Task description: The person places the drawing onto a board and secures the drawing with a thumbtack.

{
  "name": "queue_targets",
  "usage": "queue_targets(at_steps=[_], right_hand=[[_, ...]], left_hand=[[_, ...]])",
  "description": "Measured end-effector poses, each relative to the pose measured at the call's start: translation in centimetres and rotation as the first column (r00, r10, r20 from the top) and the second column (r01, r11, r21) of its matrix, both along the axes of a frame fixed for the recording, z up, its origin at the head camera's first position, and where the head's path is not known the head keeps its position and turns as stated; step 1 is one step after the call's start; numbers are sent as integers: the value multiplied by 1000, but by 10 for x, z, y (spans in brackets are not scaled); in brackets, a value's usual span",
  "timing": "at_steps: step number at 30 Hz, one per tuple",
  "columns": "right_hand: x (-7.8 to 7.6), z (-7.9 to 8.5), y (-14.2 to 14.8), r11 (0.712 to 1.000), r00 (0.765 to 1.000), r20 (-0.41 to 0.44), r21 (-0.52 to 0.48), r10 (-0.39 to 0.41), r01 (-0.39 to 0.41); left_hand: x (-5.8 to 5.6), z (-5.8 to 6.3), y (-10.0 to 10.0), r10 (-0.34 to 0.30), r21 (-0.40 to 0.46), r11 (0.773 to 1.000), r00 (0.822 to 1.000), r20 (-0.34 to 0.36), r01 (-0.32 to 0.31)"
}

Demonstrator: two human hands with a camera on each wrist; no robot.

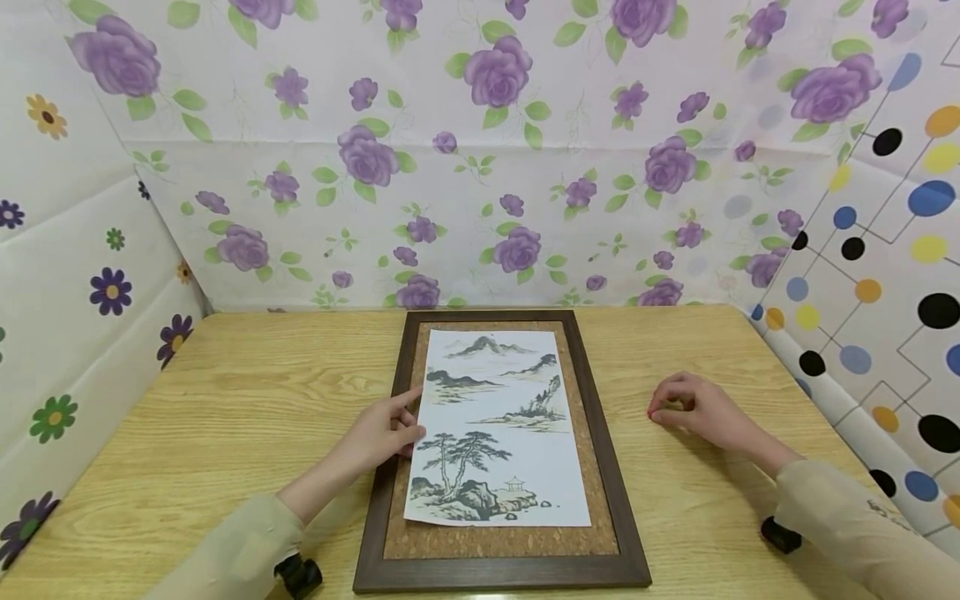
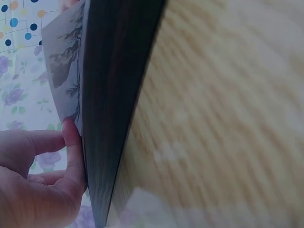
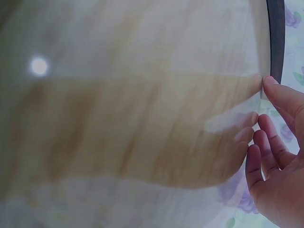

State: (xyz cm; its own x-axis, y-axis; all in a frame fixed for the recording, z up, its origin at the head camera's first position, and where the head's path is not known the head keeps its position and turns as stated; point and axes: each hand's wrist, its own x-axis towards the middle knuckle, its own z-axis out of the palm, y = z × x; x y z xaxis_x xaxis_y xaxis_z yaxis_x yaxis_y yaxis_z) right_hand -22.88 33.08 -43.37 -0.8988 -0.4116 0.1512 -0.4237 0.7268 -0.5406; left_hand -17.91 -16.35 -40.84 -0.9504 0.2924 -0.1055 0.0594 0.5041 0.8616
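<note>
A sheet of paper [image 1: 517, 467] printed with a landscape of mountains, pines and a pavilion lies on a cork board [image 1: 502, 543] in a dark brown frame [image 1: 608, 442]. At the sheet's left edge, my left hand [image 1: 378, 432] touches the paper with thumb and index finger, while its other fingers are partly hidden. The left wrist view shows fingertips right at the sheet [image 2: 64, 57], beside the frame's side [image 2: 111, 95]. My right hand [image 1: 697, 408] is right of the frame, low over the table. Its thumb and index fingertips pinch a tiny red thing [image 1: 650, 414], mostly covered.
The board lies on a wood-grain table [image 1: 285, 367] with a glossy surface. Behind it hangs a cloth with purple roses [image 1: 517, 250]. Patterned cloths line both sides, flowered at the left [image 1: 112, 292] and dotted at the right [image 1: 855, 358].
</note>
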Motion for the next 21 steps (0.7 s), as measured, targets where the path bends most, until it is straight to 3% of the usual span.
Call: queue_targets(at_steps=[11, 21], right_hand=[[-16, 19, -17, 1000, 1000, 25, -12, 1, -1], [-47, 52, -57, 1000, 1000, 4, -18, 24, -24]], left_hand=[[1, 2, 2, -14, -49, 999, 999, -29, 12], [-1, 0, 2, -20, -92, 996, 998, -62, 14]])
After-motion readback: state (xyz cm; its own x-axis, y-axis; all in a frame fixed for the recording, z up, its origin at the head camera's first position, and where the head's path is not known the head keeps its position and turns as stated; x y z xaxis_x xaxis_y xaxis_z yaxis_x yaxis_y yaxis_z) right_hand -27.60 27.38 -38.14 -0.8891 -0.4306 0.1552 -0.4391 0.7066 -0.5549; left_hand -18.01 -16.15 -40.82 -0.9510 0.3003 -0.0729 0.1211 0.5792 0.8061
